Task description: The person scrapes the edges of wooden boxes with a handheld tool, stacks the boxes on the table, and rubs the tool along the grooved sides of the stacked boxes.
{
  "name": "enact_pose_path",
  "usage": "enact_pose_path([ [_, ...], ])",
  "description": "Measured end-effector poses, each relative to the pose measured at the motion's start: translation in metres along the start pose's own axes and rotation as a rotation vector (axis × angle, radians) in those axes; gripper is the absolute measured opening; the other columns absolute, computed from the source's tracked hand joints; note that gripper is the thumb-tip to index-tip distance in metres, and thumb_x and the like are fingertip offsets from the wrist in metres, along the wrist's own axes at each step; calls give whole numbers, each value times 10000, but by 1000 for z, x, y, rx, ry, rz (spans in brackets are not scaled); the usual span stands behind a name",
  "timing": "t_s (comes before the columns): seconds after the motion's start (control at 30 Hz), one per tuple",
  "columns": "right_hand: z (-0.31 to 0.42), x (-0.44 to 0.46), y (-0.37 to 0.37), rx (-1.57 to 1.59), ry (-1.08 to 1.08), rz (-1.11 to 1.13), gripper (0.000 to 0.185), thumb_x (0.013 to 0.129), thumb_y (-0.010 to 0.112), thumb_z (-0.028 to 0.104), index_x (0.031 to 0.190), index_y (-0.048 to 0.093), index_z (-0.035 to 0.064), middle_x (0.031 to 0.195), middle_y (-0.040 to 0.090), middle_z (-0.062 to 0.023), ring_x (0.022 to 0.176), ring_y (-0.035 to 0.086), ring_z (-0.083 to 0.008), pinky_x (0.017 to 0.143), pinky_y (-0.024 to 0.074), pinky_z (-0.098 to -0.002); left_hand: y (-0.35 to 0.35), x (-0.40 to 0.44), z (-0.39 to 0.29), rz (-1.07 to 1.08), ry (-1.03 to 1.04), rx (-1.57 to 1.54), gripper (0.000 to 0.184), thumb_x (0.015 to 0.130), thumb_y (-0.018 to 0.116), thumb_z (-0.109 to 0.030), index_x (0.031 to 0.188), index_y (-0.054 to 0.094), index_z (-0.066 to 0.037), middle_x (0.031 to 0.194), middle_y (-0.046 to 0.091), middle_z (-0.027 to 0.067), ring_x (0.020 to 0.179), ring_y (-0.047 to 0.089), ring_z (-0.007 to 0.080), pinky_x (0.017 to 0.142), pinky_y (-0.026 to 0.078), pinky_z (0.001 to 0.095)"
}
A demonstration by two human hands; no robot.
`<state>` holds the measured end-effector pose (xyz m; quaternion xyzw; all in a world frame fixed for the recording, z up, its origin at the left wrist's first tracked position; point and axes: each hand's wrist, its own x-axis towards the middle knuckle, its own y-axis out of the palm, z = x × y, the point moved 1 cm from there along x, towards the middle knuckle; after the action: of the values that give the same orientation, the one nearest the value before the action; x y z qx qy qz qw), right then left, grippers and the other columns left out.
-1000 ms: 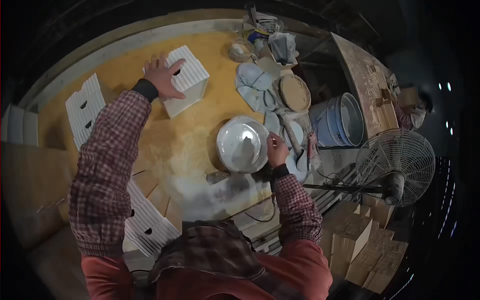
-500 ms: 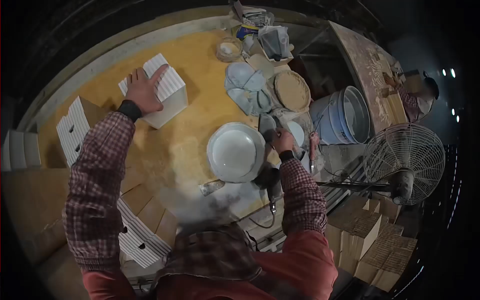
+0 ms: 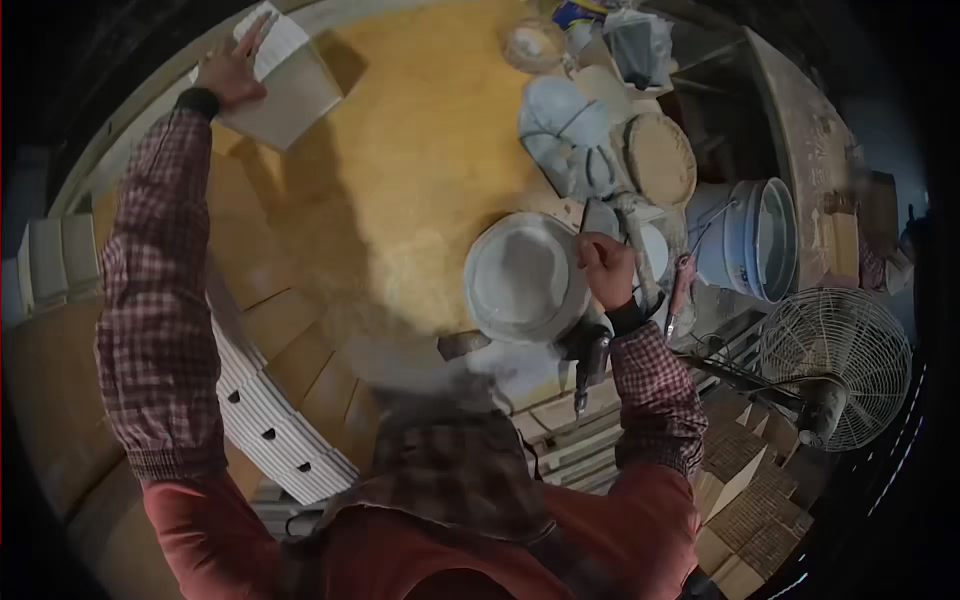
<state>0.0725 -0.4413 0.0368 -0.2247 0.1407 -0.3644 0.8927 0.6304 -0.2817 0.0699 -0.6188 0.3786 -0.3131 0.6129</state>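
Note:
My left hand (image 3: 232,80) rests with fingers extended over the ribbed top of a white block (image 3: 290,103), gripping it at the far left of the yellow table (image 3: 410,150). Its plain side faces me. My right hand (image 3: 607,270) is closed beside the right rim of a round pale bowl (image 3: 525,278). Just beyond its fingers is a grey rounded blade (image 3: 600,216); whether they hold it is unclear. Pale cloths (image 3: 568,125) and a round dish of tan material (image 3: 661,158) lie farther back.
A blue bucket (image 3: 735,235) stands right, with a red-handled tool (image 3: 681,290) nearby. A fan (image 3: 835,368) is lower right, near stacked tan blocks (image 3: 755,480). White ribbed pieces (image 3: 275,430) line the lower left. Part of another person (image 3: 890,260) shows far right.
My left hand and the white block have moved together toward the far left corner. The view has shifted, while my right hand remains beside the bowl.

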Motion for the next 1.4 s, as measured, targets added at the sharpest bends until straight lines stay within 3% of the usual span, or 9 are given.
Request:
enact_pose_path([
  [0.13,41,-85,76,-241,-150,668,213,779,625,110,977,600,33,864,611,-128,709,605,-325,598,485,-367,0,-56,-21,176,-153,-128,961,646,689,-260,1424,127,-229,1320,379,208,1250,328,362,1019,298,417],
  [0.33,5,-150,129,-595,-95,625,692,764,609,158,1359,268,67,1386,282,-203,995,528,-370,772,469,-425,-41,-179,29,172,-370,-231,901,690,657,-279,1423,137,-216,1336,369,187,1261,317,347,1023,289,408],
  [0.57,-15,-135,136,-558,-132,501,426,795,576,141,1193,439,75,1013,546,-237,873,543,-424,707,462,-478,-53,-278,49,-15,-479,-483,833,742,620,-302,1422,150,-200,1354,357,163,1274,303,329,1029,277,398],
  [0.67,-16,-137,136,-441,-437,342,114,794,553,95,875,558,15,751,568,-217,737,553,-405,628,427,-460,-39,-298,49,-120,-467,-633,804,764,604,-311,1421,155,-193,1362,352,153,1279,298,322,1031,272,393],
  [1.07,59,-143,163,-351,-234,117,131,731,658,86,758,575,-12,669,572,-132,610,558,-251,571,448,-342,11,-345,100,-567,-265,-1133,697,853,541,-350,1418,176,-167,1394,332,111,1301,275,292,1040,253,376],
  [1.2,40,-127,177,144,130,134,207,805,628,143,901,550,-23,639,580,-63,530,547,-139,440,416,-258,105,-420,24,-372,-533,-1739,567,943,360,-414,1396,249,-93,1443,256,62,1344,186,197,1082,165,328],
  [1.27,77,-117,188,262,233,106,167,860,583,167,905,546,11,596,578,-62,453,533,-120,382,390,-228,137,-438,-14,-359,-266,-1542,598,939,343,-446,1406,214,-96,1452,230,69,1344,183,193,1090,144,335],
  [1.3,89,-110,190,259,218,123,160,865,575,161,907,549,9,597,580,-63,456,537,-121,382,390,-228,108,-444,-42,-389,-528,-1806,602,941,331,-448,1405,203,-86,1450,224,88,1338,195,192,1089,160,340],
  [1.4,99,-101,188,354,233,127,119,867,565,118,910,550,7,618,591,-72,457,532,-119,390,390,-230,194,-433,-51,-525,-221,-2304,595,948,307,-439,1403,200,-71,1453,208,104,1340,187,203,1088,160,339],
])
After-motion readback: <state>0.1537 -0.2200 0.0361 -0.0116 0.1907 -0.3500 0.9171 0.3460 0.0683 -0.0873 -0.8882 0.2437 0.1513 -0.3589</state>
